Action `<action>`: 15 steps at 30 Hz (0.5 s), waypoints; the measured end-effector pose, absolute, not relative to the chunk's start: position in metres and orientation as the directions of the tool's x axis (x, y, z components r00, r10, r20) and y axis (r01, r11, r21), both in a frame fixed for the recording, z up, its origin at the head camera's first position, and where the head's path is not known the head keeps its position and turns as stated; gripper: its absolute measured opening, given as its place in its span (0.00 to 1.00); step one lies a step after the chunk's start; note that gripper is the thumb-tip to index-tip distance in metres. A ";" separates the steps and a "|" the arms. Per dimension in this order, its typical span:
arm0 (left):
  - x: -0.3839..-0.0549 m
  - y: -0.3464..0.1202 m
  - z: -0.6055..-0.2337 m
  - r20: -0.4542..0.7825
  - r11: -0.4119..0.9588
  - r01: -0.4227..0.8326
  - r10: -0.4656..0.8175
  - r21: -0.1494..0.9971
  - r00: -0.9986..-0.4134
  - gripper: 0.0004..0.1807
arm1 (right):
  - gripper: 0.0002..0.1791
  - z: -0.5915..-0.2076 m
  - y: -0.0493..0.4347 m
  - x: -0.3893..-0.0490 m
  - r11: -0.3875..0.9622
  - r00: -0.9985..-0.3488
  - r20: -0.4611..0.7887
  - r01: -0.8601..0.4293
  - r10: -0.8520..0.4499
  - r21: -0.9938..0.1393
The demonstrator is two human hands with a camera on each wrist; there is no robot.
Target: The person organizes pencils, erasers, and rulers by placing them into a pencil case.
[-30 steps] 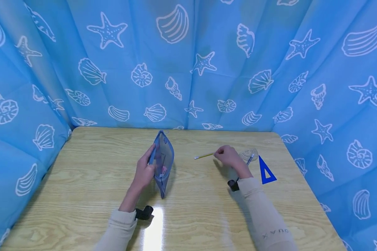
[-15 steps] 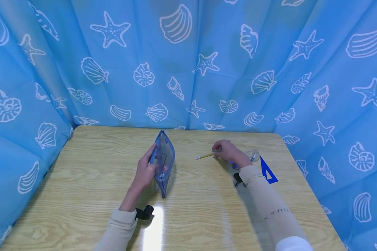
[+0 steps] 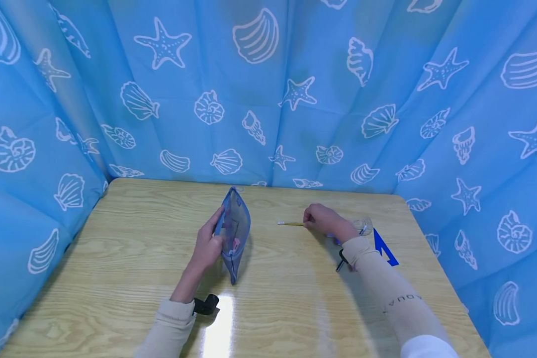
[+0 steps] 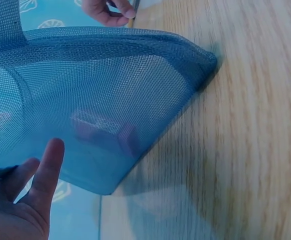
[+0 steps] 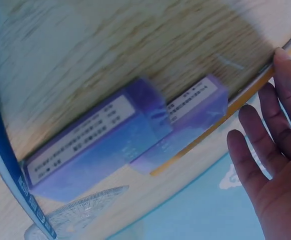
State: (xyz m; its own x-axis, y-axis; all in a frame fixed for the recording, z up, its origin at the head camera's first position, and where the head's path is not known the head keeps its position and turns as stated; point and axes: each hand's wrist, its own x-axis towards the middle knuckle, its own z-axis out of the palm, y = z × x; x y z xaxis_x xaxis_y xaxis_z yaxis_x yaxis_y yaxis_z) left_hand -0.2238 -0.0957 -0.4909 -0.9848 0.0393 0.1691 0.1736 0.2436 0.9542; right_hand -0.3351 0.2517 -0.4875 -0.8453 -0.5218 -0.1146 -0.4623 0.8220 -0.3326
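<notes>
My left hand (image 3: 207,243) grips the side of a blue mesh pencil pouch (image 3: 233,262), its mouth spread wide. Through the mesh in the left wrist view, a pinkish block (image 4: 105,131) shows near the pouch's bottom. To the right, my right hand (image 3: 324,220) pinches a yellow pencil (image 3: 291,223) between thumb and fingertips, its white eraser end pointing left towards the pouch. In the right wrist view the pencil (image 5: 258,82) runs behind two purple-blue boxes with white labels, the nearer box (image 5: 98,142) overlapping the farther box (image 5: 200,105).
A clear protractor (image 3: 366,224) and a blue set square (image 3: 386,251) lie right of my right hand, partly hidden by the arm. A blue-white pen (image 5: 15,175) crosses the right wrist view's left side. Blue shell-patterned curtains (image 3: 268,99) enclose the wooden table (image 3: 130,258).
My right hand dips after a slight rise, still holding the pencil, which turns from slanted to nearly level. The left hand and pouch stay nearly still. The head view shifts slightly.
</notes>
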 end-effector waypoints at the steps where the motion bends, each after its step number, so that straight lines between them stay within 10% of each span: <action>1: -0.224 -0.096 -0.491 0.167 0.247 0.171 0.039 0.954 -0.985 0.46 | 0.04 -0.488 0.251 -0.334 0.822 -0.844 -0.112 -0.468 -0.524 -0.323; 15: -0.221 -0.098 -0.490 0.184 0.248 0.185 0.026 0.951 -0.983 0.46 | 0.06 -0.472 0.236 -0.329 0.792 -0.840 -0.097 -0.456 -0.534 -0.405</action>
